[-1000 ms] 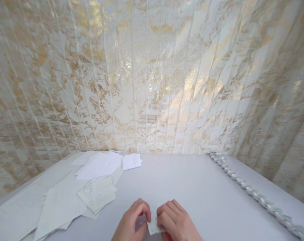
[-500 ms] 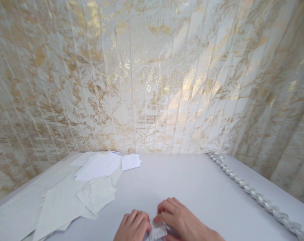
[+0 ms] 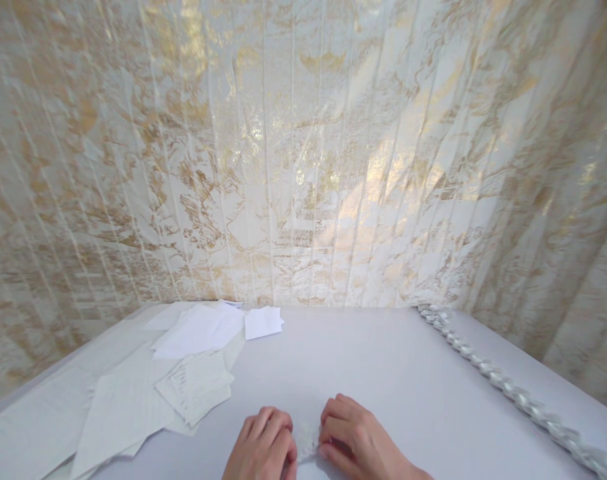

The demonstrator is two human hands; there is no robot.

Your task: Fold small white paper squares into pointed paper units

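Observation:
A small piece of paper (image 3: 307,443), pale with faint grey marks, lies low in the middle of the head view between both hands. My left hand (image 3: 264,443) grips its left side with curled fingers. On the right side, my right hand (image 3: 359,437) pinches the same paper between thumb and fingers. The fingertips of the left hand are partly hidden behind its knuckles. Blur keeps the folds and markings of the paper from showing clearly.
Loose printed sheets (image 3: 126,407) and smaller slips (image 3: 198,387) overlap on the left of the white table (image 3: 368,360). White papers (image 3: 198,330) and a small stack (image 3: 262,323) lie at the back. A long folded-paper chain (image 3: 508,387) runs along the right. A patterned curtain (image 3: 303,167) hangs behind.
My hands have moved slightly apart, the right one shifting a little to the right. The paper between them has changed its angle and shows less of its dark marks.

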